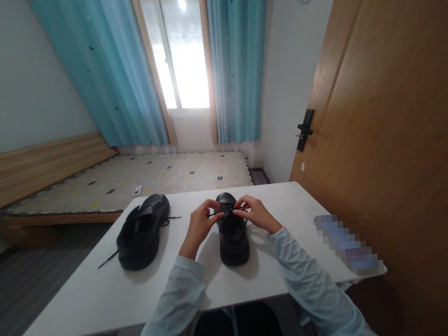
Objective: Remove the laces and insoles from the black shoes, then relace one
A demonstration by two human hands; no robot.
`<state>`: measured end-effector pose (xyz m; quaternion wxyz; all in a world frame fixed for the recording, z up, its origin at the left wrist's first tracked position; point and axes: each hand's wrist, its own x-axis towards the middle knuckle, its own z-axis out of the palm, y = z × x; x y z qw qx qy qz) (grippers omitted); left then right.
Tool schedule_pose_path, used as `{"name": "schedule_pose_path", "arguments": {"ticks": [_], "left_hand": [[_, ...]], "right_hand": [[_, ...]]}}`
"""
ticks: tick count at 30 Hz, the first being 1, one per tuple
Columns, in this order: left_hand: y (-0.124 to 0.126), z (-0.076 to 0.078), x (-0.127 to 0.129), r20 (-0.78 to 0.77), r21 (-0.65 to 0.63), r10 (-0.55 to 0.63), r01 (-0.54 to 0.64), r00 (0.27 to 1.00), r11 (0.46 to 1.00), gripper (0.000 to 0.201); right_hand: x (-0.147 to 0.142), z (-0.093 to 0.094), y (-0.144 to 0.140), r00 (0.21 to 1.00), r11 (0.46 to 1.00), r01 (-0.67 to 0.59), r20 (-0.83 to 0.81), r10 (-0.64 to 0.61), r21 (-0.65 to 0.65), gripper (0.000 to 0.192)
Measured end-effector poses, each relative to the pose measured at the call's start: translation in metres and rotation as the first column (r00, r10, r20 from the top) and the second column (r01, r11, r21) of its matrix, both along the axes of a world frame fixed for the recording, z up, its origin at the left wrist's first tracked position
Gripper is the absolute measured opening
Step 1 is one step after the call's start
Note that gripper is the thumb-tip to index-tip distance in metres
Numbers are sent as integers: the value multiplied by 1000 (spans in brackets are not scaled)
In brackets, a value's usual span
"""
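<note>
A black lace-up shoe [234, 245] stands upright on the white table [203, 290], its toe pointing away from me. My left hand [203, 222] is at the left of its lacing, thumb and fingers pinched on a black shoelace. From the other side my right hand [257, 212] pinches the lace too, close to the tongue. The laces cross between my fingertips over the shoe; their exact form there is too small to make out. To the left a second black shoe [140, 240] rests on the table, with loose lace ends sticking out on both sides.
A pixelated flat item [348, 246] lies at the table's right edge. Beyond the table is a bed with a patterned mattress [177, 172], a small white object [137, 190] on it. A wooden door [394, 137] stands close on the right.
</note>
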<state>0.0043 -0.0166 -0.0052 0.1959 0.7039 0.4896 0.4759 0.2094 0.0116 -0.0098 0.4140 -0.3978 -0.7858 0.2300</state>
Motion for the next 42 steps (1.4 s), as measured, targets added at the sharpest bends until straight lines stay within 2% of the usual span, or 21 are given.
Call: {"name": "schedule_pose_path", "arguments": {"ticks": [4,13,21,27,30,32,35,39,42], "left_hand": [[0,0,-3,-85,15,21,-20,996,1000,10],[6,-9,-5,-151,123,75,-56,986,991,5],[3,-5,-7,-78,125,212,-202,974,971,13],[0,0,-6,34,147,270,-272,962,951,8],[1,0,-6,86,160,282,-292,956,943,9],[1,0,-5,128,150,238,-256,963,955,11],[1,0,-5,199,91,119,-140,973,986,18],[-3,2,-4,262,6,-32,31,965,999,20],[-7,5,-4,294,-44,-177,198,939,979,18]], "right_hand": [[0,0,0,1000,1000,8,1,-8,0,18],[-1,1,-1,1000,1000,7,-1,-7,3,17],[-1,1,-2,1000,1000,14,22,-15,8,17],[-1,0,-1,1000,1000,7,-5,-7,-11,28],[-1,-1,0,999,999,32,15,-32,36,25],[0,-3,1,996,994,83,32,-85,73,19],[1,-5,3,989,987,132,53,-137,91,10],[1,-4,4,992,992,113,58,-116,52,5],[1,-3,4,996,995,94,4,-94,-18,5]]}}
